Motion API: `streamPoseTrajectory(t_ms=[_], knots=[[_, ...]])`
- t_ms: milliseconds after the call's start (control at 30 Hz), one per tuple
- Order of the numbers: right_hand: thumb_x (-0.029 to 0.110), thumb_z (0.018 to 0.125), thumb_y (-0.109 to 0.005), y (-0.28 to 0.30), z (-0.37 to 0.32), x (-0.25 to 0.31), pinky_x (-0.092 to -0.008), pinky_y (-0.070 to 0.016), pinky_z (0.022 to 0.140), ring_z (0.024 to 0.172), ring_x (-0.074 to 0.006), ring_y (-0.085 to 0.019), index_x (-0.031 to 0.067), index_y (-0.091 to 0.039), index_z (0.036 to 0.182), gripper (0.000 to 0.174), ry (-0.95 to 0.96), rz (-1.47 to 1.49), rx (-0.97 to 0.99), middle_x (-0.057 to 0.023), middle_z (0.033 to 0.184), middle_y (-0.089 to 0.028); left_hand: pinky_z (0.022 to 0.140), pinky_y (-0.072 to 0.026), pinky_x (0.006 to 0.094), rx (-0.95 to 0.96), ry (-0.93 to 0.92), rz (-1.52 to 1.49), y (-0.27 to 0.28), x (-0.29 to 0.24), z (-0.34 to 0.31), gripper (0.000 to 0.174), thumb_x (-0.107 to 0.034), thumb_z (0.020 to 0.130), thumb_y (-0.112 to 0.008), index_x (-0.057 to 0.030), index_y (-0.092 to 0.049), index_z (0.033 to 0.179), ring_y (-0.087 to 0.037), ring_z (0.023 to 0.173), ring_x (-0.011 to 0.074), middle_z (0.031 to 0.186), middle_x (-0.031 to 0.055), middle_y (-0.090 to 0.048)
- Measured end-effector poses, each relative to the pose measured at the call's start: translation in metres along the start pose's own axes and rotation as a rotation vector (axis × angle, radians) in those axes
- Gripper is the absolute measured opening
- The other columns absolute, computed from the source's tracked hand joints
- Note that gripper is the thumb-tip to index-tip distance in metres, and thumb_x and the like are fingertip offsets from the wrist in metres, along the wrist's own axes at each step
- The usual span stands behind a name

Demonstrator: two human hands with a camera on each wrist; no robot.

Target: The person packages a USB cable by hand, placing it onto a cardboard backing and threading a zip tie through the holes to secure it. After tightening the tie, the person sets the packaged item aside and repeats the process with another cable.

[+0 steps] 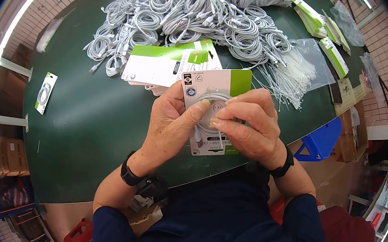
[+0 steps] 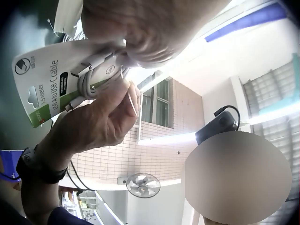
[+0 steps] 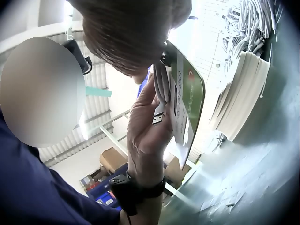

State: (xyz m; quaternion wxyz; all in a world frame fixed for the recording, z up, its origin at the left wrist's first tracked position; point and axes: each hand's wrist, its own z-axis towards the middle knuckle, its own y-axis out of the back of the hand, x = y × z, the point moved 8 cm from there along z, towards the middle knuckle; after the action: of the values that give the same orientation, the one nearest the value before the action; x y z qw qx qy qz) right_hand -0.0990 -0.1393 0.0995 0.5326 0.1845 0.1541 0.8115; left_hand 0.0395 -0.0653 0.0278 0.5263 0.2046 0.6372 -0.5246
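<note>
In the head view my left hand (image 1: pixel 172 118) grips a white and green packaging card (image 1: pixel 241 81) at its left edge, the thumb pressing on a coiled white USB cable (image 1: pixel 212 96) that lies against the card. My right hand (image 1: pixel 255 128) is at the card's other side, thumb and fingers brought together over the coil. Between them it pinches a thin white cable tie (image 2: pixel 132 104), whose end sticks out past the fingers in the left wrist view. Printing on the card reads USB-A to USB-C cable. The cable's metal USB plug (image 3: pixel 158 119) hangs by the card in the right wrist view.
A big heap of coiled cables (image 1: pixel 187 12) covers the back of the green table (image 1: pixel 88 128). Stacked cards (image 1: pixel 157 64) lie before it, with loose cable ties (image 1: pixel 289 79) to the right. One carded cable (image 1: pixel 45 93) lies at far left, more cards (image 1: pixel 334 56) at back right.
</note>
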Motion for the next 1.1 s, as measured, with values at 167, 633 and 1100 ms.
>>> streamPoseTrajectory(t_ms=[167, 633, 1100], knots=[[0.009, 0.068, -0.082, 0.001, -0.004, 0.002, -0.0341, -0.05, 0.07, 0.088, -0.0204, -0.07, 0.0095, -0.077, 0.096, 0.029, -0.033, 0.041, 0.0, -0.0021, 0.104, -0.077, 0.102, -0.056, 0.0333, -0.011, 0.006, -0.014, 0.001, -0.002, -0.001, 0.041, -0.003, 0.103, -0.066, 0.0049, -0.058, 0.142, -0.069, 0.115, 0.0152, 0.13, 0.0132, -0.072], [0.01, 0.078, -0.084, 0.001, -0.007, 0.009, -0.0323, -0.0494, 0.07, 0.082, -0.0194, -0.07, 0.0104, -0.077, 0.097, 0.021, -0.07, 0.196, 0.003, -0.0024, 0.102, -0.079, 0.102, -0.056, 0.0331, -0.025, 0.02, -0.008, 0.001, 0.002, -0.002, 0.04, -0.002, 0.103, -0.066, 0.0054, -0.059, 0.141, -0.069, 0.115, 0.0153, 0.129, 0.0134, -0.072], [-0.003, 0.081, -0.088, 0.008, -0.012, -0.014, -0.0319, -0.0562, 0.066, 0.076, -0.0228, -0.072, 0.0071, -0.068, 0.091, 0.024, -0.346, 0.318, -0.137, -0.0098, 0.096, -0.079, 0.102, -0.0566, 0.0329, -0.004, 0.036, 0.011, -0.006, 0.012, -0.004, 0.041, -0.002, 0.104, -0.065, 0.0065, -0.057, 0.143, -0.069, 0.116, 0.0155, 0.13, 0.0142, -0.072]])
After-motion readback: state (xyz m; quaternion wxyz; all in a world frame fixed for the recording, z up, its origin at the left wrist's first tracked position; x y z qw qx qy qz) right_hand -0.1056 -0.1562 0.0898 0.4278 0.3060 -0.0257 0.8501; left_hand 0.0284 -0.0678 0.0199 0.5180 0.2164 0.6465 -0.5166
